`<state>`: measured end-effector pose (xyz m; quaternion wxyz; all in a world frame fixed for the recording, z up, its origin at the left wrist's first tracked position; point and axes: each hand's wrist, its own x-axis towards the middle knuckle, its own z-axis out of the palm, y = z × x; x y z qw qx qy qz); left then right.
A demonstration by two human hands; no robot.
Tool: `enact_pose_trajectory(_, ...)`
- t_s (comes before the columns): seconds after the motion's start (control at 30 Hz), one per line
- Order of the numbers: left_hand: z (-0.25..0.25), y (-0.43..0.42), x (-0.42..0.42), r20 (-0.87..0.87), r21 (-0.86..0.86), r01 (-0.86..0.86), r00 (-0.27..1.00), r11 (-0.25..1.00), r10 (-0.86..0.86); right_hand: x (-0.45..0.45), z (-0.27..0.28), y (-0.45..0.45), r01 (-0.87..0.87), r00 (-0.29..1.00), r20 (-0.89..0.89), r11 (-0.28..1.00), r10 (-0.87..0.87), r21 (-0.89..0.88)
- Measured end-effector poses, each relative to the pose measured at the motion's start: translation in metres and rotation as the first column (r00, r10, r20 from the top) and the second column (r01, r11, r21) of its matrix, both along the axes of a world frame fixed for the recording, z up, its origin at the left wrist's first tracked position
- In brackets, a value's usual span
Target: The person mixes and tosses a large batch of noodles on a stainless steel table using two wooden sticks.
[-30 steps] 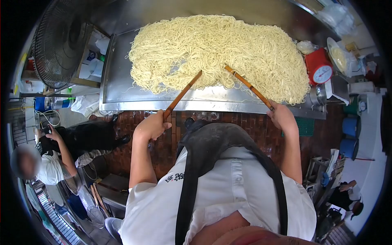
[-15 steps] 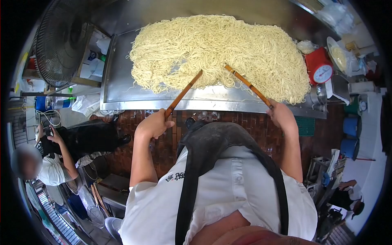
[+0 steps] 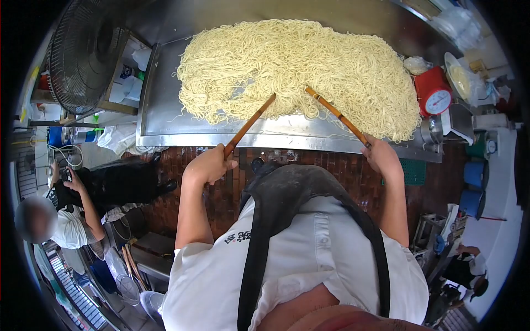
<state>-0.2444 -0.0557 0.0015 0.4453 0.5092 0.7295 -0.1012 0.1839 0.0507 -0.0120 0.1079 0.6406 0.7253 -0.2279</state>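
A broad heap of pale yellow noodles [image 3: 287, 66] lies across a metal table [image 3: 176, 132]. My left hand [image 3: 208, 166] is closed round the lower end of a brown wooden stick [image 3: 249, 126], whose far tip points at the front of the heap. In my right hand [image 3: 382, 157] is a second brown wooden stick [image 3: 338, 115], slanting up and left, its tip over the noodles. The two tips stand a short way apart. Whether they press into the noodles I cannot tell. One noodle strand hangs on the right stick.
A red scale [image 3: 434, 95] and a metal bowl [image 3: 432, 131] stand at the table's right end. A large fan [image 3: 83, 58] is at the left. One person [image 3: 105, 187] stands at the left, another [image 3: 469, 270] at the lower right. Brown tiles cover the floor.
Hands, sticks and noodles look almost the same. The view has shifted very slightly. The person at the lower right has changed posture a little.
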Motion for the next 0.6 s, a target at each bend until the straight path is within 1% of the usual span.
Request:
enact_pose_trajectory(0.23, 0.005, 0.002, 0.000, 0.007, -0.011, -0.006, 1.000, 1.000, 0.006, 0.004, -0.006, 0.001, 0.006, 1.000, -0.023, 1.000, -0.006, 0.026)
enact_pose_trajectory(0.4, -0.003, -0.002, -0.002, 0.025, -0.006, -0.014, 1.000, 1.000, 0.014, 0.001, -0.005, -0.001, 0.004, 1.000, -0.026, 1.000, -0.004, 0.012)
enact_pose_trajectory(0.6, -0.007, -0.005, -0.002, 0.038, 0.002, -0.017, 0.999, 1.000, 0.017, 0.003, -0.012, -0.005, -0.004, 0.998, -0.068, 0.999, 0.007, 0.046)
